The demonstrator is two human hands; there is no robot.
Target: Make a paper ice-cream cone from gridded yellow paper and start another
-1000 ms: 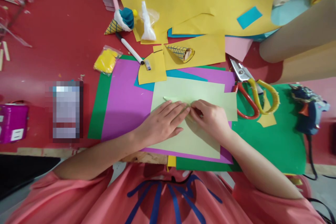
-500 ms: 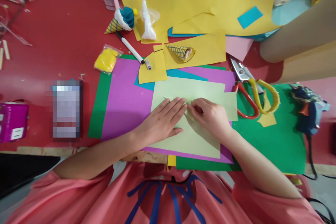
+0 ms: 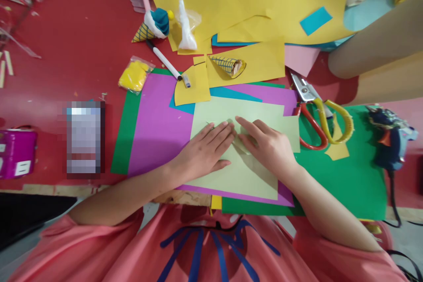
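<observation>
While both palms press flat on a pale green sheet of paper (image 3: 238, 172), a person in a coral shirt leans over a red craft table (image 3: 66, 53) crowded with coloured card. The left hand (image 3: 203, 152) lies spread, fingers extended and together, holding the sheet down; the right hand (image 3: 267, 147) rests beside it with fingers stretched out, its fingertips touching those of the left over a small folded piece of the same green paper (image 3: 241, 139). Neither hand grips anything. The pale green sheet sits on a magenta sheet (image 3: 155, 132), which lies in turn on dark green card (image 3: 343, 180). Just right of the hands lie two pairs of scissors (image 3: 317, 114), one red-handled and one yellow-handled, with a blue glue gun (image 3: 390, 141) farther right. Beyond the hands, a yellow paper cone with blue grid lines (image 3: 229, 65) rests on yellow card, a black-capped white marker (image 3: 167, 64) lies beside it, and a small bag of yellow material (image 3: 134, 76) sits near the green card's far left corner.
</observation>
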